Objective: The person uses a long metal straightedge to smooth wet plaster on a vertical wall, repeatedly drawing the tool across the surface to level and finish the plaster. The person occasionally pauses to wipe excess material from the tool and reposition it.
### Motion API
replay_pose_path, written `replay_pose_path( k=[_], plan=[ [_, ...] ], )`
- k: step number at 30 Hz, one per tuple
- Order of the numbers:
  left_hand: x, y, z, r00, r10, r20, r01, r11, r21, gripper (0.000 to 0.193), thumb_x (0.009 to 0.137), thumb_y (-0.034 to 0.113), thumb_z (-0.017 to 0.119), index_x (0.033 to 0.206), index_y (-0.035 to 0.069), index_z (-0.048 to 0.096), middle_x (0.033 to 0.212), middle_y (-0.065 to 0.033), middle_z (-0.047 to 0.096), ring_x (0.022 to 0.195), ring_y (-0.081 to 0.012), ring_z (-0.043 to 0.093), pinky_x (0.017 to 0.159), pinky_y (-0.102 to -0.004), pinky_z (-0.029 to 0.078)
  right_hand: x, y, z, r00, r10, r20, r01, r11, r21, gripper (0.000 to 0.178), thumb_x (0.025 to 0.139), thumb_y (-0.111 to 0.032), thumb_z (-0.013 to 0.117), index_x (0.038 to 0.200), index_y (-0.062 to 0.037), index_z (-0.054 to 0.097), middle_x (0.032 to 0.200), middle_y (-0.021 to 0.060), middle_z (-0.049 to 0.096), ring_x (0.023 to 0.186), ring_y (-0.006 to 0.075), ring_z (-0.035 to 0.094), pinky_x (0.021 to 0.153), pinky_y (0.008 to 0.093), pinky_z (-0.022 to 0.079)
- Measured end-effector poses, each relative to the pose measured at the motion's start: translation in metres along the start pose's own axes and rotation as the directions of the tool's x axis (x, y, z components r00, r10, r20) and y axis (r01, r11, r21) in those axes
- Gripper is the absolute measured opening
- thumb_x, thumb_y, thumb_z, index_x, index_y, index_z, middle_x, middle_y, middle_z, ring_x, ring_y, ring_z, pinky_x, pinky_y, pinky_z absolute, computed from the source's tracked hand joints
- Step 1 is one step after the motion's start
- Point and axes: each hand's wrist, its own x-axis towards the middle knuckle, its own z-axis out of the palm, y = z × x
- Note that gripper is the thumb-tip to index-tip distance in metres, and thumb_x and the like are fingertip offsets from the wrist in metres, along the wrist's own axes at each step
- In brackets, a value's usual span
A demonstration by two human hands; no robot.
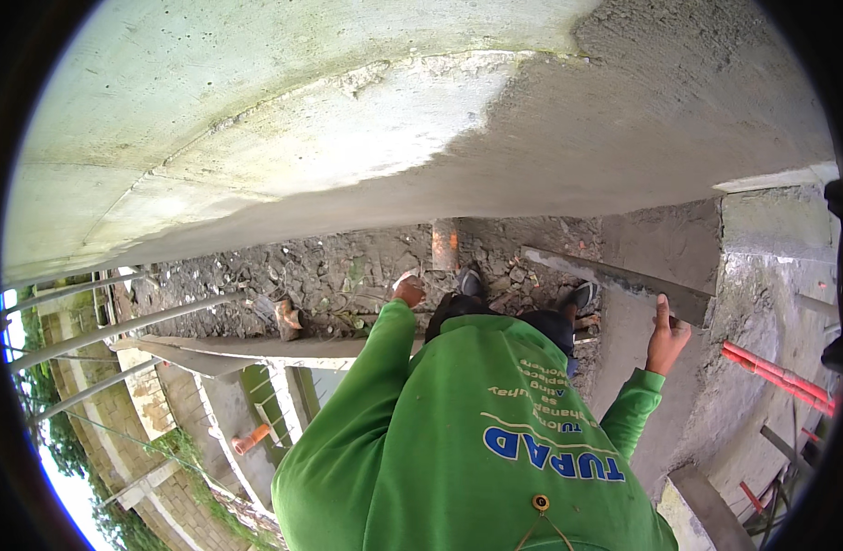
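Note:
My right hand point(666, 342) grips a long, flat straightedge point(619, 280) near its right end, with the thumb lying on its face. The straightedge is grey and smeared with mortar, and it slants from upper left to lower right below the wall. Some of my right fingers are hidden behind it. My left hand point(408, 290) is held low in front of me, fingers curled, with nothing visible in it. Ahead stands a wall point(614, 138) coated in wet-looking grey plaster, with a paler, smoother area point(375, 129) at the left.
An orange pipe stub point(445, 244) stands by my feet on rubble-strewn soil point(348, 271). Metal poles point(127, 331) cross at the left, near a wooden plank point(256, 347). Red pipes point(780, 375) jut out at the right, beside a concrete ledge point(778, 225).

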Motion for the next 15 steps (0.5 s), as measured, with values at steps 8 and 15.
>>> replay_pose_path(
  k=[8,15],
  plan=[
    [0.0,-0.004,-0.007,0.991,-0.136,-0.005,0.117,0.873,-0.473,0.023,0.079,0.025,0.063,0.101,0.026,0.072,0.12,0.0066,0.06,0.12,-0.0194,0.049,0.103,-0.0387,0.038,0.003,0.0,0.008,0.999,-0.052,0.004,0.052,0.998,0.039,0.024,0.088,-0.02,0.071,0.09,0.003,0.065,0.068,-0.0029,0.054,0.06,0.0059,0.038,0.052,0.0242,0.032],
    [-0.006,-0.008,-0.006,0.915,0.045,-0.402,-0.173,0.941,-0.29,0.027,0.078,0.017,0.07,0.104,0.011,0.066,0.09,-0.0059,0.071,0.082,-0.0179,0.068,0.074,-0.0372,0.053,0.0,-0.01,0.018,0.998,0.028,0.048,-0.029,1.0,0.005,0.029,0.088,-0.024,0.071,0.094,0.0041,0.066,0.073,0.0012,0.059,0.062,0.0074,0.043,0.055,0.0261,0.037]
  ],
)
